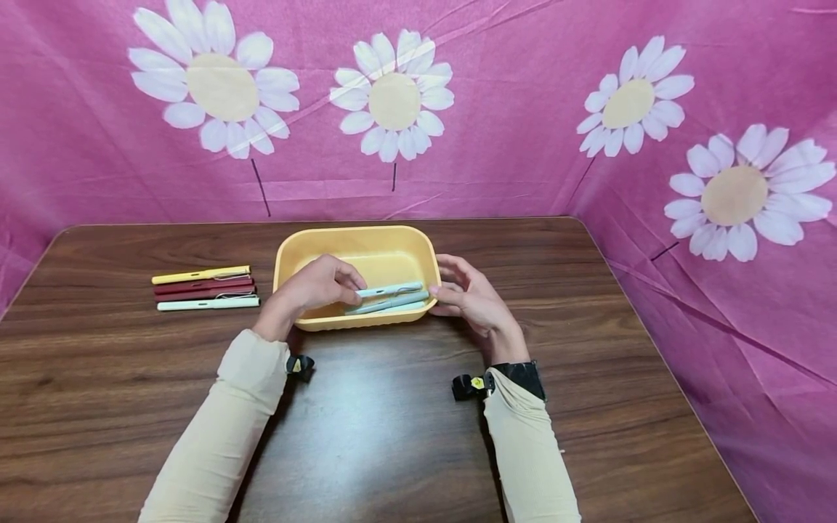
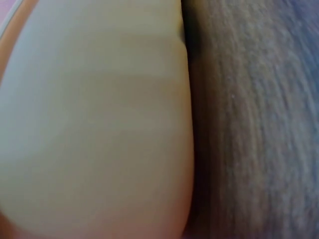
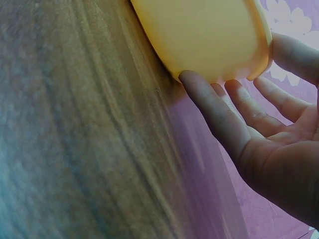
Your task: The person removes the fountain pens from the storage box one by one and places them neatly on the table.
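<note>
A yellow plastic basket [image 1: 356, 234] stands on the table, with pale blue and mint pens [image 1: 386, 302] lying along its near right side. My left hand [image 1: 318, 285] reaches over the basket's left side and pinches the end of a pale blue pen [image 1: 392, 289] between thumb and fingers. At the basket's right end, my right hand [image 1: 474, 298] holds the wall, thumb at the rim and fingers against the outside. The right wrist view shows those fingers [image 3: 214, 109] touching the basket's outer wall [image 3: 209, 40]. Only the basket's wall [image 2: 99, 99] and table fill the left wrist view.
Left of the basket, a yellow pen [image 1: 199, 275], dark red pens [image 1: 203, 290] and a mint pen [image 1: 208, 304] lie side by side on the brown wooden table [image 1: 366, 436]. A pink cloth [image 1: 314, 145] with white flowers hangs behind and to the right.
</note>
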Tool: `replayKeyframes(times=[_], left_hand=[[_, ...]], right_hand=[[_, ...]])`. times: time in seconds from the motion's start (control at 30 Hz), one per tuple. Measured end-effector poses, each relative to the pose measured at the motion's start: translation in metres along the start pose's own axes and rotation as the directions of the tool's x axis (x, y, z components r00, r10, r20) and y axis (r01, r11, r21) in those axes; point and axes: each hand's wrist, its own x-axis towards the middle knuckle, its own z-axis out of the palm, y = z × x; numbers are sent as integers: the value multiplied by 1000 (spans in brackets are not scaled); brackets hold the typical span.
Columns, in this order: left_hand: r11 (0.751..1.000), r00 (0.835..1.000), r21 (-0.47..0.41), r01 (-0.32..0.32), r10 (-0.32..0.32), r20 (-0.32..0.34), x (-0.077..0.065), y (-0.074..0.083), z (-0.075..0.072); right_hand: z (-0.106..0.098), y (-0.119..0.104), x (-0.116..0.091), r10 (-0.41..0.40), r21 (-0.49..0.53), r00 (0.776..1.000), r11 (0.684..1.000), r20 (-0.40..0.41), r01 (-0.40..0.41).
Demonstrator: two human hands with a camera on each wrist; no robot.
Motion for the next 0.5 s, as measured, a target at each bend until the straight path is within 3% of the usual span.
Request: replayKeyframes(times=[0.2, 0.5], left_hand=[[998, 999, -60, 9, -12, -50, -1, 1, 0], [999, 982, -37, -38, 31, -186, -4, 3, -2]], right_hand=[[-1, 0, 0, 1, -1, 1000, 1000, -7, -1], [0, 0, 0, 14, 0, 1000, 1000, -17, -14]])
